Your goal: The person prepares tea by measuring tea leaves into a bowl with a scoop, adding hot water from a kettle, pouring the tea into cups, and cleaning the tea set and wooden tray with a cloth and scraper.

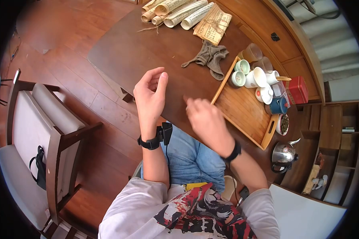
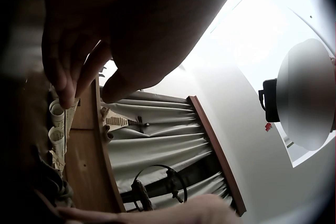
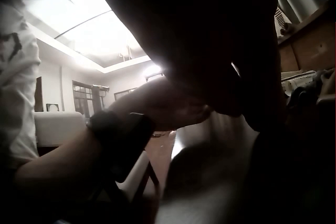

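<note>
My left hand (image 1: 150, 93) is raised above the near edge of the dark table (image 1: 123, 47), fingers loosely bent and holding nothing. To its right, my right hand (image 1: 205, 121) hovers over the table edge beside a wooden tray (image 1: 243, 111); it is blurred, its fingers loosely bent with no object visible in them. In the left wrist view, the left hand (image 2: 126, 40) is a dark shape with thumb and fingers apart. A crumpled grey-brown cloth (image 1: 211, 57) lies on the table beyond both hands.
Rolled paper scrolls (image 1: 185, 14) and a tied paper bundle (image 1: 213, 24) lie at the far end. The tray bears green cups (image 1: 238, 78), a white pitcher (image 1: 256, 77) and a blue jar (image 1: 278, 105). A steel kettle (image 1: 283, 155) stands right; a cushioned chair (image 1: 40, 119) stands left.
</note>
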The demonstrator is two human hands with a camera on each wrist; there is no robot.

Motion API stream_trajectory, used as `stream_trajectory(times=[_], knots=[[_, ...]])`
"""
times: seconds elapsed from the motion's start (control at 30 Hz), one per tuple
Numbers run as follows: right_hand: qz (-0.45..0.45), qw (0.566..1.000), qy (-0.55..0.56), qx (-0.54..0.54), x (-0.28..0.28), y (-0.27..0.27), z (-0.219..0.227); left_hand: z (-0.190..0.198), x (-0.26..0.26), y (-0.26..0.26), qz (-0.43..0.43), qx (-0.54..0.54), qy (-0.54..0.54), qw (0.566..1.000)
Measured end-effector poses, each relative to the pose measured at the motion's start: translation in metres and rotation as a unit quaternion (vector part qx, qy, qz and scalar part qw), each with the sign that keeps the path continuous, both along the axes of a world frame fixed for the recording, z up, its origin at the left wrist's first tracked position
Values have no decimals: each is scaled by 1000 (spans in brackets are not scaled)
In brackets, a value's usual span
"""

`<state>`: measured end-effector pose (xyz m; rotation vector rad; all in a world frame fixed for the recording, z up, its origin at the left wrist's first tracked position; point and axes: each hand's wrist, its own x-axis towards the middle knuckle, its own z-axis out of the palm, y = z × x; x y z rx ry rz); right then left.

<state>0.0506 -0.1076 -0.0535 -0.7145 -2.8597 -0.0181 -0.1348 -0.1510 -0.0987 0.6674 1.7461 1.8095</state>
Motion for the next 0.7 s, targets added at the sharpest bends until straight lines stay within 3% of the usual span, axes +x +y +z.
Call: stream_trajectory(times=[0.13,0.17,0.23,0.37,0.43,0.5,0.53,0.6,0.7], knots=[[42,998,41,-36,10,-10,7,-4,-3,-1,9,2,-2,1000],[53,992,93,-69,10,6,8,-4,-4,-1,11,6,-3,1000],[3,994,78,-73,-2,35,24,-4,-5,-4,15,7,-8,1000],[-31,998,42,21,-23,106,3,-4,-8,-6,22,14,-6,1000],[-38,997,70,3,-32,114,1,-5,-10,-7,23,18,-10,1000],[29,993,111,-23,-41,108,2,-7,-11,-6,24,21,-14,999],[27,997,67,-17,-43,90,1,-7,-11,-6,26,23,-14,999],[80,995,43,-42,-39,44,1,-8,-12,-5,28,25,-12,999],[86,995,-2,-55,-15,-28,5,-10,-14,-5,30,26,-10,999]])
